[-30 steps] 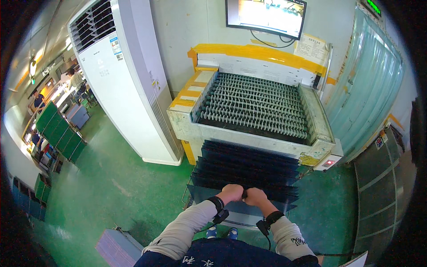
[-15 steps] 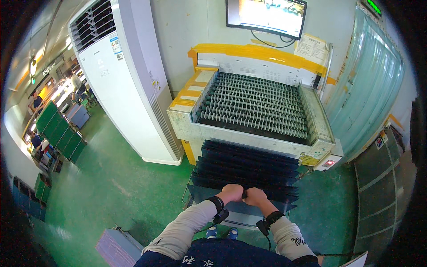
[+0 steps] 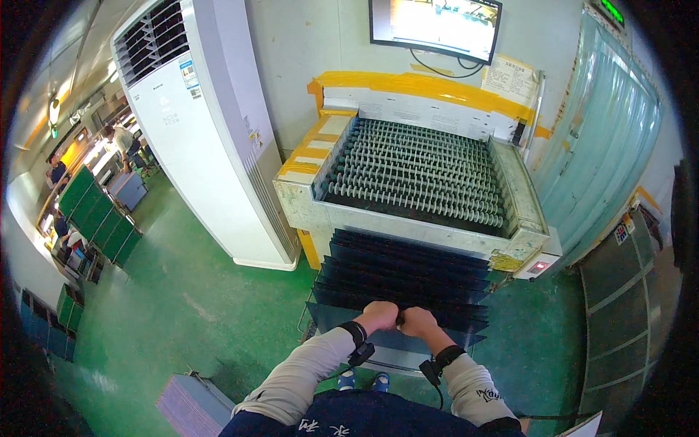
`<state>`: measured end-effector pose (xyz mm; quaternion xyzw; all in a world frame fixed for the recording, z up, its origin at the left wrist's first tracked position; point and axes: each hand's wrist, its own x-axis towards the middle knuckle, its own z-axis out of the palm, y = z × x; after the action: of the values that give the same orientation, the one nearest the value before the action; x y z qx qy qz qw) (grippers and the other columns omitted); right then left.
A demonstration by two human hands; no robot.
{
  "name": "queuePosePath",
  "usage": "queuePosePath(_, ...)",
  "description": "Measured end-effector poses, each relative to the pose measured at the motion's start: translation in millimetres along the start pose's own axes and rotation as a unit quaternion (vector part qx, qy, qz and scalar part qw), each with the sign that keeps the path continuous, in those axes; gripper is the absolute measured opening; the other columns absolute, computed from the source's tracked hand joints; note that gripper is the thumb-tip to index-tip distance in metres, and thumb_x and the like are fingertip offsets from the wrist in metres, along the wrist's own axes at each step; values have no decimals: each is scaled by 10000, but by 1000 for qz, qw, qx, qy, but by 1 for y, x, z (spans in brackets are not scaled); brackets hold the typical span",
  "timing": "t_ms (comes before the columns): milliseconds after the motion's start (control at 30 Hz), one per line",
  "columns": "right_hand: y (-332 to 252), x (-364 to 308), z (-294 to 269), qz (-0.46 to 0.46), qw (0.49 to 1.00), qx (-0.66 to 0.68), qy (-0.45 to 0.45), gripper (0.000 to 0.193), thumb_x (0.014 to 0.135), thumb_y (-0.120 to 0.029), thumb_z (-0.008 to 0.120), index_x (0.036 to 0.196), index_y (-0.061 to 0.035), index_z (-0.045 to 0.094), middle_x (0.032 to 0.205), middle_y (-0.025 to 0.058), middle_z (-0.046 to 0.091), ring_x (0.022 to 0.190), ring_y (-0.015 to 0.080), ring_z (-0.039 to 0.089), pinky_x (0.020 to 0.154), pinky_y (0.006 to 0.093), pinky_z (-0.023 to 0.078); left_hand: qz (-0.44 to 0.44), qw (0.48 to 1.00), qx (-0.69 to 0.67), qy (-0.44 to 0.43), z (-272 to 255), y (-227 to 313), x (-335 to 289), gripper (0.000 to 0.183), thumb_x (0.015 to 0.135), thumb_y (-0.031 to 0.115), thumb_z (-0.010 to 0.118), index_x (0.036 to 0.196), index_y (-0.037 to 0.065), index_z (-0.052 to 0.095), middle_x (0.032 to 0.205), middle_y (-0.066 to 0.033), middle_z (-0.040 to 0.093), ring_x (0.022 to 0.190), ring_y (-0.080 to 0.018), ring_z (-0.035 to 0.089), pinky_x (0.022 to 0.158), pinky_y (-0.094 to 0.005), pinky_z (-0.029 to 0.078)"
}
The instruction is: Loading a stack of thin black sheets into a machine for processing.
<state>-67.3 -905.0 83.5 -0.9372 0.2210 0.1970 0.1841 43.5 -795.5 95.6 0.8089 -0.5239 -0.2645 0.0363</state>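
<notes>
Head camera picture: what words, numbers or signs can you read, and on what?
I won't copy writing out, but here's where it is:
Dark top: white characters.
Right sleeve: dark lettering, creased.
White air conditioner: labels too small to read.
Paper notice: too small.
Wall screen: top text too small.
White backboard: faint print, unreadable.
Green-lit display: too blurred.
Coloured sticker, right: too small.

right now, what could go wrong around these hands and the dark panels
The dark panels stand close together, so a knock could make neighbours rub or scratch.

The left hand and right hand are nearly together over the nearest panels, so fingers might get pinched; their grip is hard to see.

A black cable hangs in a loop below the right wristband and might snag.
</notes>
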Motion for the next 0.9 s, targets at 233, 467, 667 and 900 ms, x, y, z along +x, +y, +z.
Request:
queuePosePath(233, -1, -3, -3, -4, 1000, -6, 3, 445, 771, -467, 666, 1005, -89, 696, 1032, 172, 676, 987, 359, 639, 845, 462, 527, -8, 1000, -13, 0, 1, 0, 0, 211, 739, 175, 637, 873, 28, 706, 907, -188, 691, 847, -361, 676, 721, -456, 534)
queuePosePath(467, -3, -6, -5, -11, 1000, 3, 6, 420, 780, -449, 655, 1005, -97, 698, 1029, 164, 679, 981, 358, 640, 841, 458, 528, -7, 1000, -9, 0, 2, 0, 0, 206, 739, 161, 628, 870, 23, 708, 903, -194, 690, 844, -359, 677, 725, -456, 535)
queuePosePath(667, -8, -8, -6, 11, 1000, -3, -1, 333, 743, -334, 682, 1005, -130, 705, 1025, 146, 679, 993, 339, 635, 853, 448, 513, -10, 1000, -7, -3, 3, -2, 0, 198, 741, 151, 625, 864, 20, 708, 900, -195, 691, 840, -353, 680, 720, -452, 538)
queuePosePath(900, -5, -6, -2, 1, 1000, -3, 7, 370, 750, -384, 674, 1009, -122, 701, 1030, 148, 679, 995, 343, 635, 852, 452, 518, -2, 1000, 1, 2, -1, 2, -5, 189, 740, 137, 625, 862, 18, 708, 906, -194, 691, 840, -355, 681, 716, -452, 539)
